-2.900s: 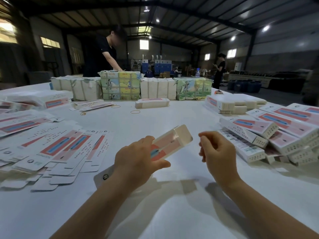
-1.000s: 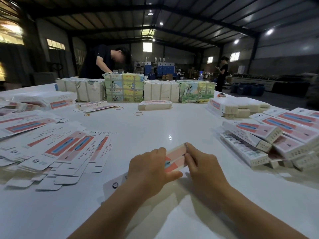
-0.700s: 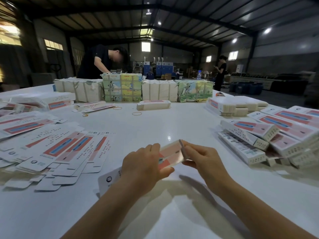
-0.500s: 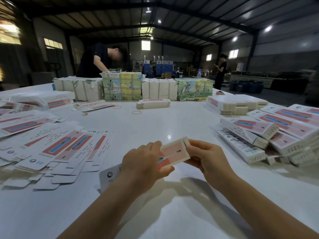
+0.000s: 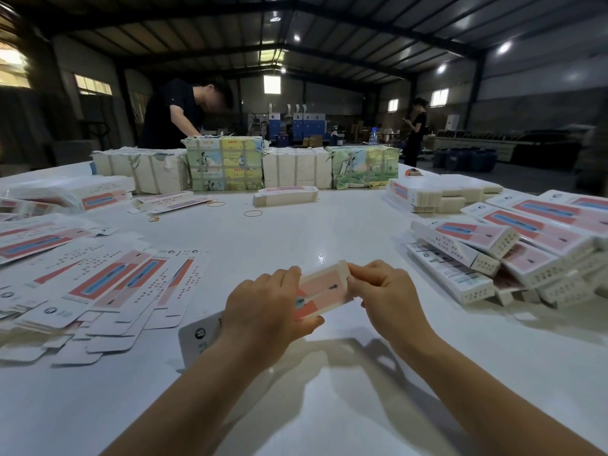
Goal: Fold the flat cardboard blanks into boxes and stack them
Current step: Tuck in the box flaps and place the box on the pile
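The left hand (image 5: 266, 311) is curling round the middle of a half-folded box (image 5: 324, 291), thumb lying along its near lower edge and fingers wrapping over the top. The right hand (image 5: 388, 297) is pinching the box's far end, fingertips (image 5: 357, 269) pressing at the end flap by the upper corner. The box is being held just above the white table (image 5: 296, 232), in front of the person at centre. Its long axis is running from near left to far right, rising slightly toward the right hand; the pink printed face is facing up toward the camera, and a white tab at its near end (image 5: 200, 334) is sticking out below the left wrist.

To the left, flat blanks (image 5: 108, 281) are lying fanned across the table, close to the left forearm. To the right, folded boxes (image 5: 487, 255) are lying in a loose pile, well apart from the right hand. Open tabletop is stretching ahead of both hands up to a rubber band (image 5: 253, 213) and a row of wrapped bundles (image 5: 227, 162) along the far edge. Behind them a person in a dark shirt (image 5: 174, 113) is bending over.
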